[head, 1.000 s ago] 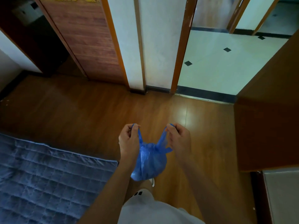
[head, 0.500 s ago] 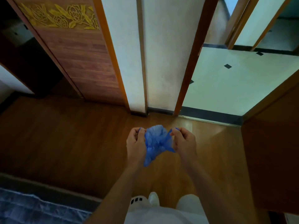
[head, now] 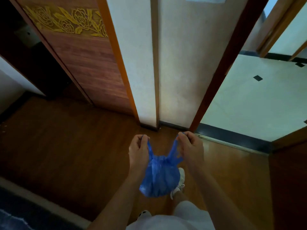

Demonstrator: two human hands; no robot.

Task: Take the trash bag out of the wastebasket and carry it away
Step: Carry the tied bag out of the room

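Observation:
A small blue trash bag point(head: 160, 178) hangs full and rounded in front of my legs, above the wooden floor. My left hand point(head: 138, 151) pinches the bag's left handle strip, and my right hand point(head: 191, 146) pinches the right one. The two strips are pulled apart in a V above the bag's gathered neck. No wastebasket is in view.
A white wall post point(head: 156, 63) stands straight ahead. An open doorway to a pale tiled floor point(head: 252, 97) is at the right, with a dark threshold point(head: 232, 136). A wooden door with gold flower carving point(head: 79, 47) is at the left. A blue quilted bed edge point(head: 13, 218) lies at bottom left.
The bag, bunched up between my hands half a second ago, now hangs down with its handles drawn apart. I have moved closer to the wall post and doorway.

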